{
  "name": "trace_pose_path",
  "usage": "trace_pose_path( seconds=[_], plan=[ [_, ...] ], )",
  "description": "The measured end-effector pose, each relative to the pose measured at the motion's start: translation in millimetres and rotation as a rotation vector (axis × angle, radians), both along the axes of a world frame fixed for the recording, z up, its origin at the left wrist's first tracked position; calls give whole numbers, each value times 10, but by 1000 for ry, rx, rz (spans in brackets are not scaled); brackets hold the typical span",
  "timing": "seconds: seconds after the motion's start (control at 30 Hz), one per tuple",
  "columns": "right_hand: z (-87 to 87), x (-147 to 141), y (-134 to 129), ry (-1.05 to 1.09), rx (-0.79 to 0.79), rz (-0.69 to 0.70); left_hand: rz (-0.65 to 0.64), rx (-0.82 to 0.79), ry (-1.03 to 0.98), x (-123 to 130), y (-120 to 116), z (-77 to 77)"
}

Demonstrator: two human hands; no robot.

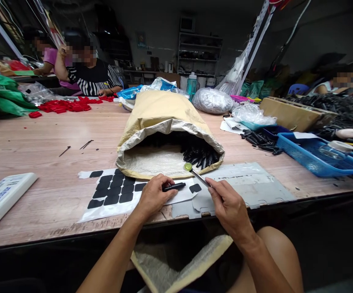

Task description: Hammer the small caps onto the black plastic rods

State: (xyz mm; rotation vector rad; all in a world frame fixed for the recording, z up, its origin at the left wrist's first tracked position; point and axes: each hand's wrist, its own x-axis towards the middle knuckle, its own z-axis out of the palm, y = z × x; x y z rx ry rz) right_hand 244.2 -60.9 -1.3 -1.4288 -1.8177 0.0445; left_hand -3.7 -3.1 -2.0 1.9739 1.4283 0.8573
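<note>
A big bag (164, 103) is lying just past both hands. The right hand (229, 199) is pinching a metal stick (201, 177), its green end (187, 167) pointing forward and left. The left hand (155, 193), thumb and fingers closed, is holding a black tube (176, 186) that is pointing right, toward the other hand.

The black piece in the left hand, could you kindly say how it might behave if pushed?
The black piece might roll, as it looks slim and rounded. It could also slide easily, since its surface looks smooth.
</note>
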Motion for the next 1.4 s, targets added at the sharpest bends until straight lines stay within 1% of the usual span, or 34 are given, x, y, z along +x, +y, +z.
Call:
trace_pose_path(
  seconds=[0.07,0.13,0.27,0.4,0.57,0.67,0.77,0.9,1.0,1.2,1.4],
  plan=[
    [33,-87,-93,37,-45,68,6,-2,-14,1,6,-12],
    [41,-160,-167,38,-73,86,7,-3,-29,0,9,-23],
    [19,-254,-263,11,-56,67,2,6,-43,-2,14,-32],
    [23,-282,-303,-78,-90,39,-5,10,-24,-2,19,-29],
    [48,-242,-306,-30,-44,-40,4,2,-27,-1,14,-31],
    [32,-219,-304,-27,-66,-35,8,0,-14,3,7,-28],
    [19,-185,-280,-20,-83,-44,12,11,-10,5,-4,-14],
    [24,-78,-168,-32,-74,-160,-2,6,6,4,-17,14],
    [-1,22,-43,-112,-68,-220,-3,-2,8,5,-19,35],
    [-145,110,108,-305,48,-256,7,-2,24,14,-26,65],
    [-240,100,126,-302,72,-279,0,6,41,14,-9,35]
  ],
)
